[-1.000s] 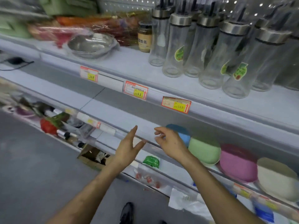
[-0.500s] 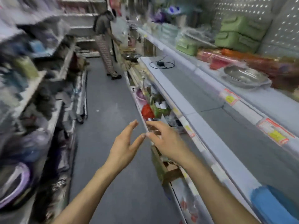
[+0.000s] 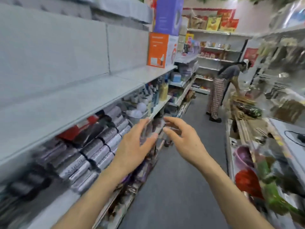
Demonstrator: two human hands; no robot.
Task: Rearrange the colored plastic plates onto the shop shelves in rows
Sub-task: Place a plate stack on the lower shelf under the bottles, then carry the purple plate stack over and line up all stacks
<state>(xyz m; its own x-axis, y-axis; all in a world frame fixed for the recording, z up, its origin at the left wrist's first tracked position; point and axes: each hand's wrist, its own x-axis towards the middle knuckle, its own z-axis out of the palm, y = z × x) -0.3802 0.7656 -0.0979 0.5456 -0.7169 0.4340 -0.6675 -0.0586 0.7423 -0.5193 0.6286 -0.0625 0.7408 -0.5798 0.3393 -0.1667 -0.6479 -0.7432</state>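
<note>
Your two hands, left hand [image 3: 135, 144] and right hand [image 3: 186, 142], hover empty with fingers spread over the aisle, one other person [image 3: 221, 90] ahead.

No text can be read with any certainty. The silver packs [image 3: 92, 156] on the left shelf carry dark lettering, blurred past reading. The orange box [image 3: 157, 49] and red wall signs [image 3: 227, 19] show print too small to make out.

Pale grey shelves [image 3: 69, 100] carry an orange-and-white box [image 3: 159, 49] beneath a purple box [image 3: 168, 15], above the dark grey floor [image 3: 181, 179].
</note>
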